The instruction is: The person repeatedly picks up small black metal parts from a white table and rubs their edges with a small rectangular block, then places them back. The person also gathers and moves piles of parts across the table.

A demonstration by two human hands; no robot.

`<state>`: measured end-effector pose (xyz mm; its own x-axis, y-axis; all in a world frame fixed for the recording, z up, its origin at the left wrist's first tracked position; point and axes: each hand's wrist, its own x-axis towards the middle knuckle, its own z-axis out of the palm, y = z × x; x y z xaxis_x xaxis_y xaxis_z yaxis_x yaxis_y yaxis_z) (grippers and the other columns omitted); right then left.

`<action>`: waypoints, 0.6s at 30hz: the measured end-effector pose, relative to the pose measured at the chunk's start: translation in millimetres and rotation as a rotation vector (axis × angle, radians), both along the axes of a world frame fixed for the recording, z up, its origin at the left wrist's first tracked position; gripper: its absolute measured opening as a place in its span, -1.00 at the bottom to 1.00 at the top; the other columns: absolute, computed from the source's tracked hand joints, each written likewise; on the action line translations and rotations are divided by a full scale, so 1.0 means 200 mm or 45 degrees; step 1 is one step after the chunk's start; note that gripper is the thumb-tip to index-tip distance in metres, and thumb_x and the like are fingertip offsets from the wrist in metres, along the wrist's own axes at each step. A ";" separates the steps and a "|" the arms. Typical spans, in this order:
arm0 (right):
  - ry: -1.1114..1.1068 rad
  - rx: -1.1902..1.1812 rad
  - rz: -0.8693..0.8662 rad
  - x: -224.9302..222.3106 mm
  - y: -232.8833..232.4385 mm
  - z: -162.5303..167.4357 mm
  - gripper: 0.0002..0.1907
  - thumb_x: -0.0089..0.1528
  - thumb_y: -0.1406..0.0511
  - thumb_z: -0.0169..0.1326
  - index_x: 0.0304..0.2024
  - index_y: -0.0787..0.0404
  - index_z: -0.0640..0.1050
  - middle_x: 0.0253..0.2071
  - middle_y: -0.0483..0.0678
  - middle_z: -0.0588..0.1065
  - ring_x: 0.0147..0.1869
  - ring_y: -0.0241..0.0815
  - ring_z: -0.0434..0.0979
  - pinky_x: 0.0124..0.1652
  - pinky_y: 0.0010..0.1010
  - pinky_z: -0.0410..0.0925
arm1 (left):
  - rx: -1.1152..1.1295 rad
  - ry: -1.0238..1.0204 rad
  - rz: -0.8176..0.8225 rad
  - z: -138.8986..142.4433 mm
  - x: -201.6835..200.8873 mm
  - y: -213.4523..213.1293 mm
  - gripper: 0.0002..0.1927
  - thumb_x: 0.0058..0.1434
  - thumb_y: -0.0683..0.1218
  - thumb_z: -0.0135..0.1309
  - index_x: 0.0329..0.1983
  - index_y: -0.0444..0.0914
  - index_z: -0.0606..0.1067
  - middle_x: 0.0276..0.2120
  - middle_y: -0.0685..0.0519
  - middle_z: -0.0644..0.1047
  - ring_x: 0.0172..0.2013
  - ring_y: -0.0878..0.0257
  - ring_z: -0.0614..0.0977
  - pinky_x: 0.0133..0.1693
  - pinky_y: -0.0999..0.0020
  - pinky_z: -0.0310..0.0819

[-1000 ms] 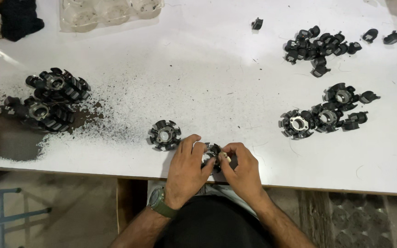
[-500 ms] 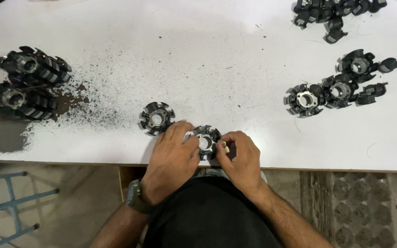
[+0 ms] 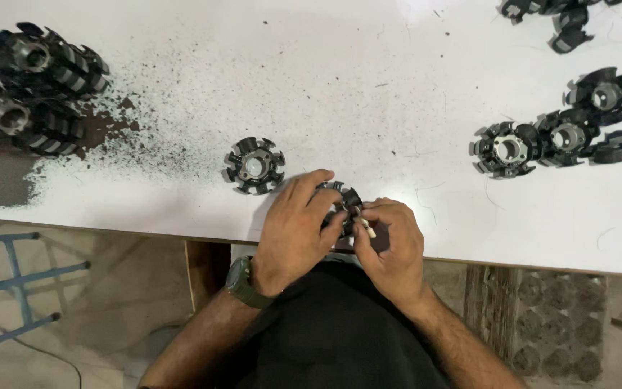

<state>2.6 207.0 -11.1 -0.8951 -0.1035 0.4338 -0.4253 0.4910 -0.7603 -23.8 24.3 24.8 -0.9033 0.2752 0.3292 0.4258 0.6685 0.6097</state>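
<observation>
Table [image 3: 368, 86]: white top, served as the bench; person stood at its near edge, so work sat within easy reach.
Dust [image 3: 131, 137]: dark filings lay spread at left, thickest beside the left stack.
Left stack [image 3: 37, 79]: toothed black cores piled at far left, well apart from the hands.
Right group [image 3: 563, 133]: more cores lay loose at right, another cluster at the top right edge.
Spare core [image 3: 255, 165]: lay flat and alone, just left of the hands.
Held core [image 3: 343, 202]: at the near edge between both hands, mostly covered by fingers.
Left hand [image 3: 293, 230]: clasped the held core from the left, steadying it.
Right hand [image 3: 390, 248]: pinched a small pale piece [image 3: 367, 229] against the core.
Change: view had dropped closer than a second back; the far clusters slid toward the frame edges; hands kept the same grip.
</observation>
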 end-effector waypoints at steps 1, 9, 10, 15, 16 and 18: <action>0.018 0.036 0.007 0.00 0.00 0.00 -0.70 0.18 0.50 0.24 -0.07 0.31 0.47 -0.05 0.09 0.52 0.07 -0.01 0.56 -0.11 -0.36 0.50 | 0.026 -0.010 0.017 -0.02 0.01 -0.01 -0.78 0.18 -0.16 0.26 -0.13 -0.29 0.54 0.14 -0.09 0.48 0.13 -0.05 0.53 0.13 0.04 0.45; 0.086 0.181 -0.005 -0.01 -0.02 0.02 -0.72 0.18 0.48 0.26 -0.10 0.28 0.49 -0.16 0.02 0.55 0.02 0.01 0.55 0.04 -0.19 0.43 | 0.123 0.022 0.072 -0.10 0.04 -0.02 -0.84 0.18 -0.19 0.26 -0.18 -0.27 0.56 0.13 -0.05 0.49 0.11 -0.01 0.56 0.11 0.09 0.48; 0.113 0.187 -0.004 -0.01 -0.02 0.02 -0.72 0.18 0.48 0.26 -0.10 0.27 0.49 -0.16 0.02 0.55 0.01 0.01 0.55 0.09 -0.15 0.42 | 0.148 0.028 0.071 -0.10 0.04 -0.02 -0.84 0.19 -0.20 0.26 -0.17 -0.27 0.56 0.14 -0.04 0.49 0.12 0.00 0.56 0.11 0.10 0.49; 0.149 0.219 0.041 -0.03 -0.01 0.03 -0.73 0.19 0.47 0.26 -0.09 0.25 0.50 -0.21 0.00 0.54 -0.10 -0.04 0.55 0.20 -0.05 0.42 | 0.188 0.004 0.038 -0.12 0.03 -0.03 -0.84 0.21 -0.20 0.27 -0.16 -0.26 0.56 0.15 -0.03 0.49 0.12 0.06 0.57 0.09 0.16 0.52; 0.143 0.231 0.041 -0.03 -0.01 0.04 -0.73 0.20 0.47 0.26 -0.09 0.25 0.50 -0.23 -0.01 0.54 -0.12 -0.05 0.55 0.20 -0.04 0.42 | 0.183 0.013 0.036 -0.13 0.03 -0.03 -0.84 0.21 -0.19 0.27 -0.16 -0.26 0.56 0.15 -0.03 0.49 0.12 0.07 0.57 0.09 0.16 0.52; 0.133 0.239 0.045 -0.03 -0.02 0.05 -0.73 0.20 0.46 0.27 -0.09 0.24 0.50 -0.24 -0.02 0.54 -0.14 -0.07 0.55 0.19 -0.04 0.43 | 0.164 0.016 0.025 -0.13 0.03 -0.04 -0.84 0.22 -0.18 0.28 -0.15 -0.26 0.57 0.16 -0.03 0.48 0.11 0.07 0.56 0.09 0.17 0.51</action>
